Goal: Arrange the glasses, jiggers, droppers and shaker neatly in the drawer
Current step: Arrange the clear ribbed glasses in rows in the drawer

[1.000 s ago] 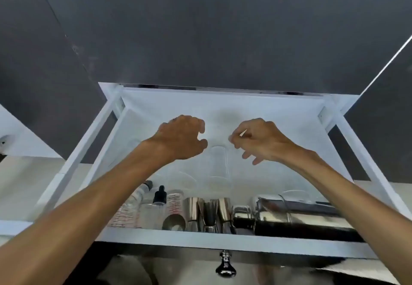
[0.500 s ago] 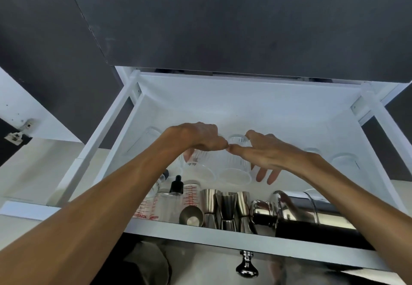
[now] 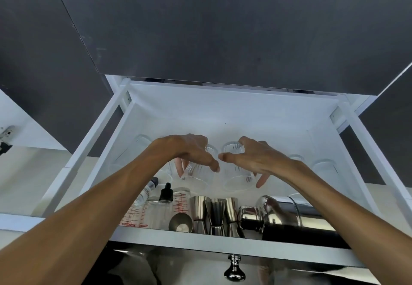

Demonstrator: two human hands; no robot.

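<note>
Nearest the camera: a chrome drawer knob (image 3: 234,268) is hanging below the white front rail of the open drawer (image 3: 223,239). Just behind the rail, a front row is lying packed side by side: red-printed measuring cups (image 3: 133,216), a black-capped dropper bottle (image 3: 161,206), a group of steel jiggers (image 3: 215,214), then the cocktail shaker (image 3: 287,214) lying on its side at the right.

Mid-drawer: both hands are working over two ribbed clear glasses. The left hand (image 3: 189,151) is curling over the left ribbed glass (image 3: 196,173), fingers wrapping its far side and thumb at the near side. The right hand (image 3: 254,157) is arching over the right ribbed glass (image 3: 238,175), fingers spread down its right flank, thumb pointing in toward the left thumb. How firmly either is gripping cannot be told (the glass is nearly vanishing against the white floor).

Farther back: faint tumblers at the right wall (image 3: 326,168) and one at the left wall (image 3: 140,142).

Handling judgement: thin glass, light but brittle, smooth enough to slip; the ribbing is giving some purchase. Best taken around the mid-wall with thumb opposing fingers, not by the rim, and set down softly, keeping the two from knocking together or against the steel.
</note>
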